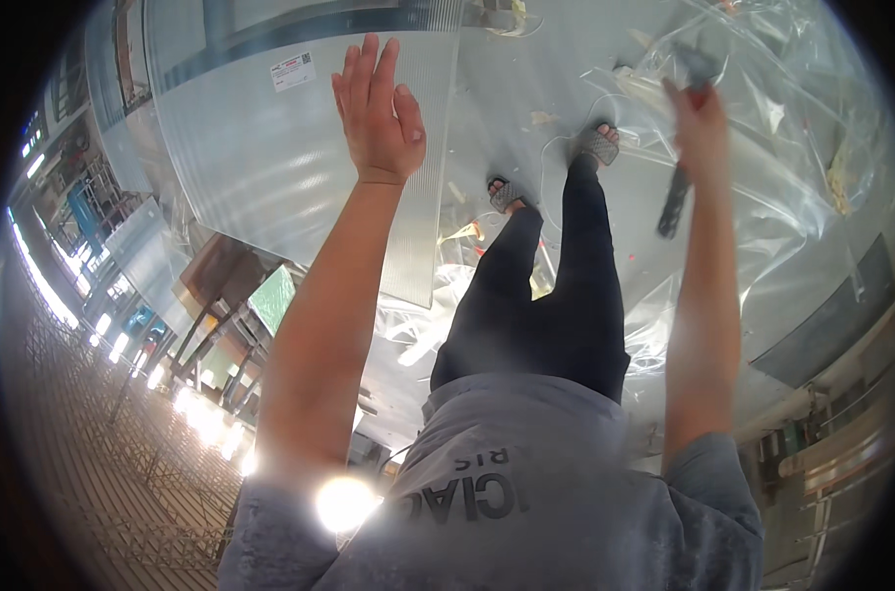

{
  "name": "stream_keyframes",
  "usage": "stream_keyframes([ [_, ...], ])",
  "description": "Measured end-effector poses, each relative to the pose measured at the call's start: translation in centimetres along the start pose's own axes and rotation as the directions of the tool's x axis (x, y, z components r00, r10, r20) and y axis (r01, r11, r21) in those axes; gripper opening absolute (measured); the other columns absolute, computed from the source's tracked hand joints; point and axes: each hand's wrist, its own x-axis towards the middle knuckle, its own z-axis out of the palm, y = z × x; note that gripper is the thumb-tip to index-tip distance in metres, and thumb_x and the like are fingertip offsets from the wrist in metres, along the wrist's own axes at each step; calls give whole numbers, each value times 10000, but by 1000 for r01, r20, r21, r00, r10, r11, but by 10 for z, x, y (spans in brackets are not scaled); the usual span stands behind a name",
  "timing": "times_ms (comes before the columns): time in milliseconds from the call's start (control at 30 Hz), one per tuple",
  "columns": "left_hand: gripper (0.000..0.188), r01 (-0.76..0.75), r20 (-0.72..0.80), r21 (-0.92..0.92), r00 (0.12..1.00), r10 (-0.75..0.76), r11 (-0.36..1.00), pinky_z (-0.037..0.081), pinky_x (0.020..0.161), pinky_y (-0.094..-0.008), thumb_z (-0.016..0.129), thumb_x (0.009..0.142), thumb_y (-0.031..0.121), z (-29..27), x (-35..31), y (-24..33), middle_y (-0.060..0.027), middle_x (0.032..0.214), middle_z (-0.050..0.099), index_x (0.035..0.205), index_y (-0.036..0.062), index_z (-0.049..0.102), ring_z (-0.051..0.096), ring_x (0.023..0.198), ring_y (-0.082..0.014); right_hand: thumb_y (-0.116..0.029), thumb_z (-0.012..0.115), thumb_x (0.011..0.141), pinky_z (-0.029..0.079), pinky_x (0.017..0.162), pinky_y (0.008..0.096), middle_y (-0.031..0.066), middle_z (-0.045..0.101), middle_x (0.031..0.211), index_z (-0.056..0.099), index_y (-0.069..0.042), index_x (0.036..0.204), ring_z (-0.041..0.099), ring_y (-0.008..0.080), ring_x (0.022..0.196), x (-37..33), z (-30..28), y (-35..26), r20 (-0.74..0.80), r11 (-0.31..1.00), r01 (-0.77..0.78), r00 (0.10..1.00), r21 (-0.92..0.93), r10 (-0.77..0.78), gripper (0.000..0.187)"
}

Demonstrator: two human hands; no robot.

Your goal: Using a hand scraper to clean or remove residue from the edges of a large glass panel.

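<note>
My left hand is stretched out with its fingers extended over a large translucent ribbed plastic panel; whether it touches the surface I cannot tell. A small white label is stuck on the panel, left of the fingertips. At the right, my right hand, smeared by motion, is closed around a black-handled tool. The handle sticks out below the fist, and a dark, broad, blurred head shows above it, with a bit of red near the grip. The tool's exact kind is unclear.
Crumpled clear plastic film spreads over the grey floor at the right. My sandalled feet stand between it and the panel. A dark flat sheet lies at the far right. Wooden and green-topped items stand at the left.
</note>
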Motion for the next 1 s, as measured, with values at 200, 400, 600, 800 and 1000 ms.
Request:
stream_keyframes([
  [200, 473, -1, -9, -51, 1000, 0, 999, 190, 1181, -550, 476, 948, 184, -1, -4, -6, -98, 1505, 445, 1414, 114, 508, 361, 1415, -339, -271, 616, 964, 397, 496, 250, 15, 536, 676, 612, -19, 998, 487, 82, 549, -146, 55, -16, 580, 845, -451, 784, 289, 220, 254],
  [400, 443, -33, -49, -32, 998, 32, 999, 243, 1160, -531, 486, 962, 164, 2, -2, -2, -124, 1475, 477, 1401, 111, 521, 409, 1374, -367, -249, 645, 958, 426, 547, 249, 21, 604, 722, 607, -17, 1012, 529, 89, 584, -185, 77, -28, 370, 831, -181, 928, 526, -32, 241],
  [600, 445, -16, -72, -18, 997, 15, 1000, 259, 1156, -516, 510, 952, 142, 3, -3, -3, -126, 1462, 492, 1397, 140, 525, 422, 1367, -360, -225, 683, 928, 479, 588, 284, 58, 678, 794, 661, -107, 1075, 614, 186, 595, -193, 98, -85, 88, 944, 265, 954, 197, -286, 189],
  [800, 485, 15, -19, -37, 1000, -16, 999, 239, 1161, -533, 500, 927, 137, -8, 2, 10, -174, 1467, 463, 1408, 79, 498, 390, 1379, -377, -184, 684, 908, 535, 656, 322, 99, 713, 913, 677, -156, 1150, 693, 272, 742, -200, 134, -92, -61, 917, 365, 931, 160, -360, 243],
  [1000, 503, 37, 14, -36, 999, -36, 999, 229, 1165, -534, 504, 924, 156, -6, 2, 8, -206, 1473, 443, 1413, 39, 485, 374, 1384, -396, -172, 687, 898, 557, 705, 321, 101, 724, 1006, 670, -159, 1199, 711, 285, 845, -198, 148, -102, -140, 915, 395, 914, 84, -382, 301],
])
